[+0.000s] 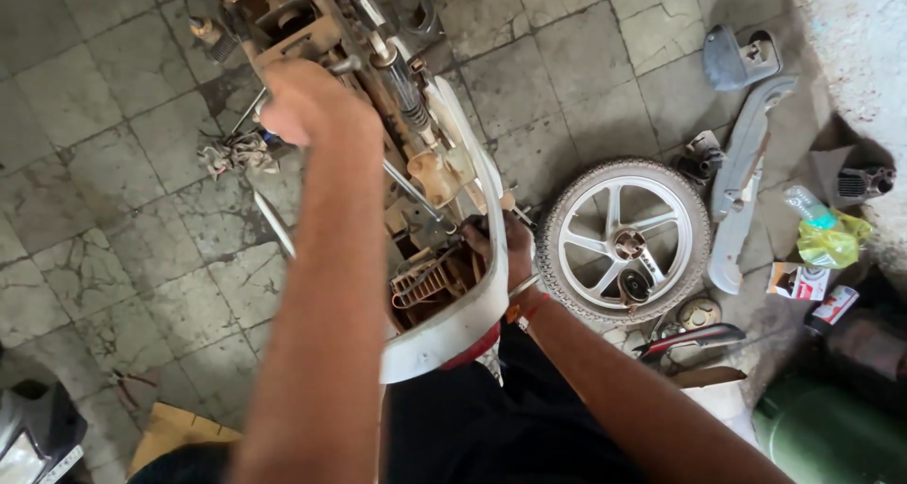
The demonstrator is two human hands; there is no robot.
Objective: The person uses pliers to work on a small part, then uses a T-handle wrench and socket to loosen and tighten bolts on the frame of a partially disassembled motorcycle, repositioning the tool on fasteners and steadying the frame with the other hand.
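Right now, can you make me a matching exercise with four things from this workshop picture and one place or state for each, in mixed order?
Things:
1. left hands part, the closed left fist
2. right hand
3. white spoked wheel with black tyre
4. crumpled grey rag

Places or states:
A. lying flat on the tiled floor, right of the frame
B. raised high, clenched near the top of the stripped motorcycle frame
C. on the floor, left of the frame
D. low down, inside the curved white rear fender

Pairs: 1-B, 2-D, 3-A, 4-C
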